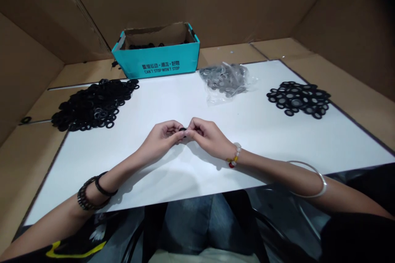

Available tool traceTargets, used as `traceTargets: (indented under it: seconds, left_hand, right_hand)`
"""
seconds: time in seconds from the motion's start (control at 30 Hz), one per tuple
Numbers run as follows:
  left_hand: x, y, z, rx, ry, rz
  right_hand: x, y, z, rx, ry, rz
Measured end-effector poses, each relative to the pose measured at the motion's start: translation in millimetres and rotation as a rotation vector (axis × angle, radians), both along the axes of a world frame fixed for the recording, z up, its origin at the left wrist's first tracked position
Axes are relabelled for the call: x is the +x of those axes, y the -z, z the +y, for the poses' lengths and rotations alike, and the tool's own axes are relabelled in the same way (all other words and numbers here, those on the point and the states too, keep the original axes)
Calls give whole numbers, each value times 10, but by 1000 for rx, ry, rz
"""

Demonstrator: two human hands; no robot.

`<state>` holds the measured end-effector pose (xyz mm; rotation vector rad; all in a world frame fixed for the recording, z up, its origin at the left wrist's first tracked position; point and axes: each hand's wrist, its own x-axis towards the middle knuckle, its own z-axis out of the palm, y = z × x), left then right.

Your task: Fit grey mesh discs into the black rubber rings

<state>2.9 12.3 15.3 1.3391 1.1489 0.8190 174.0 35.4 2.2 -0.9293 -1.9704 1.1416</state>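
A small black ring (182, 129) is pinched between my two hands above the middle of the white tabletop (173, 98). My left hand (166, 134) grips its left side between thumb and fingers. From the other side my right hand (204, 133) closes on it, thumb against the ring. Fingertips hide most of the ring, so I cannot tell whether a disc sits in it. To the left lies a heap of loose black rings (92, 104). On the right is a smaller pile of black rings with grey discs inside (298, 99).
A turquoise cardboard box (160, 61) with black pieces inside stands at the back. Right of it rests a clear plastic bag of grey discs (226, 79). Cardboard walls (231, 4) enclose the back and sides. A single black ring (26, 119) lies at the far left.
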Motion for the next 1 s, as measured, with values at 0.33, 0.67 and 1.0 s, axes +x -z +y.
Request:
traceTargets:
  seconds: [0.33, 0.67, 1.0]
  left_hand:
    - [-25, 11, 12, 5, -32, -54]
    - [-35, -66, 8, -110, -35, -111]
    - [-28, -14, -8, -214, 17, -176]
  right_hand:
    - [-12, -20, -14, 230, -110, -94]
    - [30, 4, 6, 338, -157, -82]
    - [88, -10, 123, 815, -86, -232]
